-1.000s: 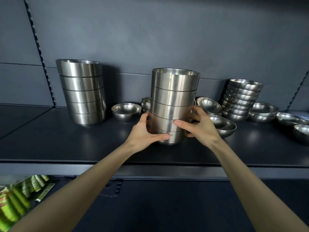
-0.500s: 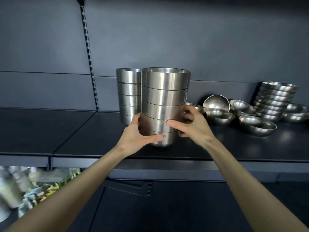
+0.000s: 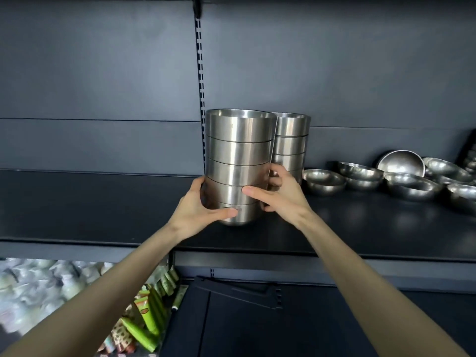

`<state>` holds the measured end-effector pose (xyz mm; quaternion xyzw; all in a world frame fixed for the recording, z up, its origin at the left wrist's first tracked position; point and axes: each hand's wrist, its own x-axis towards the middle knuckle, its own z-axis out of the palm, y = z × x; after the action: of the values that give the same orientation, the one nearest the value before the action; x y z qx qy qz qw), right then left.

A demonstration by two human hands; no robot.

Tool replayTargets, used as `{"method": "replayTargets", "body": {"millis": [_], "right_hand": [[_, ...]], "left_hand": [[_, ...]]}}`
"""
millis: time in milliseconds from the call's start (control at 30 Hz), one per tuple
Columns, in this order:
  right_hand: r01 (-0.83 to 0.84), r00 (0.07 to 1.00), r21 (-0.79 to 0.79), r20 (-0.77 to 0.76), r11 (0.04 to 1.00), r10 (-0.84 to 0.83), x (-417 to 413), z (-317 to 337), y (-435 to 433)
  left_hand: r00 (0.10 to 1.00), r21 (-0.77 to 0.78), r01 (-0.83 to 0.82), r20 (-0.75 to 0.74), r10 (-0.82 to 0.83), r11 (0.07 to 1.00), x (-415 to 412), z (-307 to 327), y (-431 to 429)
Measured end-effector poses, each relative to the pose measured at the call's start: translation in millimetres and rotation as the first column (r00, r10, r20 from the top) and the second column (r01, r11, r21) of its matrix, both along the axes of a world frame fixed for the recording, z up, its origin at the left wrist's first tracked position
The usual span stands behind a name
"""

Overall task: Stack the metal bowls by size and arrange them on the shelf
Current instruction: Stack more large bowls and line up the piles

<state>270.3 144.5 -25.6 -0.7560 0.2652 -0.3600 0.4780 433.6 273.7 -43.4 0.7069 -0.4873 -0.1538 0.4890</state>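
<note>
1. Held stack: five deep metal bowls, nested, count 'em!
2. Second stack behind: four tiers showing, lower part hidden.
3. Shallow bowls loose on the right: at least six.
4. Two hands in play: left hand, right hand.

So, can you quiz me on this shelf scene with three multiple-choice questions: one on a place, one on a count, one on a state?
1. Where is the second tall stack relative to the held stack?
A. Left of it
B. Behind it, to its right
C. Underneath it

2. How many bowls make up the held stack?
A. Three
B. Five
C. Eight

3. What holds the held stack?
A. One hand
B. Nothing
C. Both hands

Answers: B, it peeks out on the right; B, five bands show; C, left hand and right hand curl round its lower bowls.
</note>
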Motion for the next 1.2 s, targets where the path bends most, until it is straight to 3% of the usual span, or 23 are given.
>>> {"method": "replayTargets", "body": {"millis": [400, 833, 1033, 1200], "right_hand": [[0.025, 0.996, -0.040, -0.082, 0.999, -0.028, 61.8, -8.9, -14.8], [0.031, 0.990, -0.049, -0.138, 0.998, -0.037, 68.1, -13.5, -19.4], [0.028, 0.979, -0.069, -0.202, 0.997, -0.041, 62.6, -6.6, -12.7], [0.027, 0.956, -0.151, -0.284, 0.988, -0.070, 44.3, -2.8, -6.8]], "left_hand": [[0.999, 0.012, -0.003, -0.041, 0.004, 1.000, 61.8, -13.8, -18.3], [0.998, 0.004, 0.027, -0.056, -0.026, 1.000, 67.7, -22.2, -25.4], [0.999, 0.090, 0.018, 0.044, -0.021, 0.996, 65.9, -15.5, -20.0], [0.975, 0.163, -0.094, 0.213, 0.059, 0.982, 57.6, -9.9, -5.8]]}}
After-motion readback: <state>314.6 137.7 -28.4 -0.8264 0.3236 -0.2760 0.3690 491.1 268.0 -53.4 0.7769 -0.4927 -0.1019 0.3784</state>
